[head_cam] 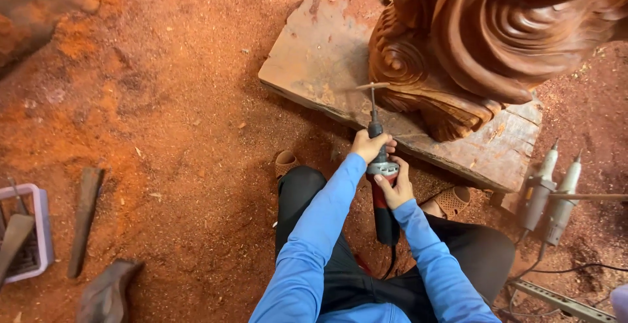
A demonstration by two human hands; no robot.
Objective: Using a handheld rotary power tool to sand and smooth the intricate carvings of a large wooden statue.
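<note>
both hands clamped on red grinder [381,195], left hand [370,145] forward by the neck, right hand [394,189] behind; long axis runs up-frame, disc [372,86] just left of carved wood [458,54].

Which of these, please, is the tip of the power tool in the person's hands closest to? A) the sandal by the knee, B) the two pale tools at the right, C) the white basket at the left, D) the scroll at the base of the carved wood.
D: the power tool, gripped by the left hand and right hand, points its small disc at the scroll of the carved wood.
</note>
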